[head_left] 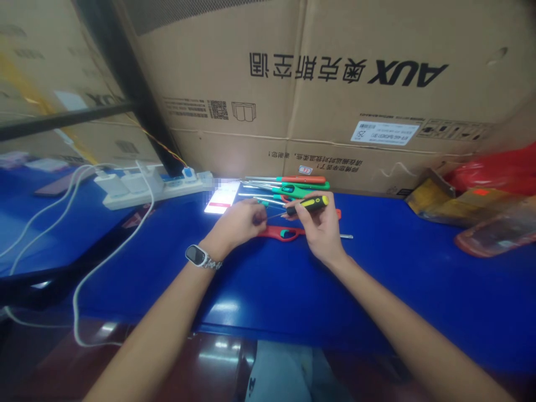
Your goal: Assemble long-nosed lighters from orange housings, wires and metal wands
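My right hand point(326, 231) is closed around the black-and-yellow handle of a screwdriver point(315, 204), its thin shaft pointing left toward my other hand. A red gas lighter point(274, 231) with a green trigger lies level across the blue tabletop, its metal nozzle sticking out to the right beneath my right wrist. My left hand point(245, 220), a watch band on its wrist, has its fingers closed on the lighter's left end. The screwdriver's tip is hidden at those fingers. Just behind my hands lie several more lighters, including a green one point(293, 191) and an orange-red one point(307, 180).
A lit phone point(223, 196) lies left of the lighters. Behind it runs a white power strip point(157, 188) with plugs and a loose white cable point(109, 261). A large cardboard box point(326, 106) stands at the back. Plastic packages point(494, 229) lie at the right.
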A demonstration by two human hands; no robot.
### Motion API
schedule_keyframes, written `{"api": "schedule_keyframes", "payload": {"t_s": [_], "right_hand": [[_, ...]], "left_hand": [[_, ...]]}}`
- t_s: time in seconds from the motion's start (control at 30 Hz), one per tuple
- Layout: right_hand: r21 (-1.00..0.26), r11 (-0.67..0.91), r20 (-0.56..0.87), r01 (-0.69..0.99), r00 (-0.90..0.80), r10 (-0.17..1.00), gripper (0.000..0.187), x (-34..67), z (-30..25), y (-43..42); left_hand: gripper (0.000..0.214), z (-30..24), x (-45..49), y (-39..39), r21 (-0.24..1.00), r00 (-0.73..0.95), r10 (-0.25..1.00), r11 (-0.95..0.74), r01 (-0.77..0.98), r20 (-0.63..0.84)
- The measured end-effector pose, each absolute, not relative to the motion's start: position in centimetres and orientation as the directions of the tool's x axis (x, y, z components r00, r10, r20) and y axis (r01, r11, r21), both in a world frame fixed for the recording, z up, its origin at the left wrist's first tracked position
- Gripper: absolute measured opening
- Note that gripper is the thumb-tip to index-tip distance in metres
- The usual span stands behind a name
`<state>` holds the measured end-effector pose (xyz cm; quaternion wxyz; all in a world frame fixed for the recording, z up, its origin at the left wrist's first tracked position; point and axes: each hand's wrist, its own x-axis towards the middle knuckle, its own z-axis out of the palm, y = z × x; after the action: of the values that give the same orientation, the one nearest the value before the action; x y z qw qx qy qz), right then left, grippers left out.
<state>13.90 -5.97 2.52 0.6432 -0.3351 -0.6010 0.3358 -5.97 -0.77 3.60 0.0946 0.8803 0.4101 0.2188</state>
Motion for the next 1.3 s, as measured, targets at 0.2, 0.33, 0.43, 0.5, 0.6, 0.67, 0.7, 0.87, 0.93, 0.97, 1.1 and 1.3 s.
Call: {"api": "schedule_keyframes", "payload": {"t_s": [0.2, 0.33, 0.43, 0.5, 0.6, 0.67, 0.7, 0.87, 0.93, 0.97, 1.1, 1.3], "right_hand": [[-0.819, 0.574, 0.572, -0.014, 0.048, 0.819, 0.024, 14.0, 2.3, -5.9], [-0.816, 0.578, 0.578, -0.001, 0.052, 0.815, 0.023, 14.1, 2.4, -6.0], [-0.820, 0.573, 0.571, -0.009, 0.061, 0.819, 0.022, 13.9, 2.6, -6.1], [-0.823, 0.568, 0.567, -0.015, 0.046, 0.823, 0.022, 13.8, 2.5, -6.1], [-0.824, 0.566, 0.566, -0.005, 0.026, 0.824, 0.022, 13.7, 2.5, -6.0], [-0.825, 0.565, 0.565, -0.002, 0.036, 0.824, 0.023, 13.7, 2.5, -6.0], [-0.826, 0.564, 0.563, -0.001, 0.044, 0.825, 0.024, 13.7, 2.5, -6.0], [-0.834, 0.551, 0.550, 0.004, 0.069, 0.832, 0.025, 14.0, 2.6, -5.9], [-0.835, 0.550, 0.549, 0.002, 0.077, 0.832, 0.025, 14.1, 2.7, -5.8], [-0.835, 0.551, 0.549, 0.001, 0.080, 0.832, 0.024, 14.1, 2.7, -5.8], [-0.837, 0.547, 0.545, 0.002, 0.083, 0.834, 0.026, 14.1, 2.9, -5.8], [-0.843, 0.538, 0.535, -0.010, 0.103, 0.839, 0.030, 14.0, 3.1, -5.8]], "left_hand": [[0.004, 3.8, -5.9, -0.9, 0.308, 0.560, 0.771, -0.635, 0.709, 0.301], [0.005, 4.0, -5.9, -1.0, 0.269, 0.553, 0.774, -0.628, 0.730, 0.308], [0.006, 4.1, -5.9, -1.2, 0.250, 0.548, 0.778, -0.622, 0.742, 0.307], [0.006, 4.1, -5.8, -1.2, 0.238, 0.552, 0.776, -0.624, 0.744, 0.307], [0.006, 4.0, -5.8, -1.2, 0.228, 0.556, 0.772, -0.628, 0.744, 0.308], [0.005, 3.9, -5.8, -1.2, 0.234, 0.553, 0.774, -0.625, 0.745, 0.308], [0.005, 3.9, -5.8, -1.1, 0.240, 0.550, 0.777, -0.622, 0.745, 0.307], [0.006, 3.9, -6.1, -0.9, 0.291, 0.534, 0.787, -0.612, 0.735, 0.309], [0.009, 3.9, -6.2, -0.8, 0.332, 0.523, 0.792, -0.608, 0.721, 0.314], [0.012, 3.8, -6.3, -0.7, 0.356, 0.518, 0.795, -0.605, 0.712, 0.316], [0.013, 3.7, -6.4, -0.4, 0.410, 0.520, 0.795, -0.606, 0.682, 0.312], [0.012, 3.7, -6.4, -0.1, 0.391, 0.557, 0.778, -0.628, 0.673, 0.291]]}}
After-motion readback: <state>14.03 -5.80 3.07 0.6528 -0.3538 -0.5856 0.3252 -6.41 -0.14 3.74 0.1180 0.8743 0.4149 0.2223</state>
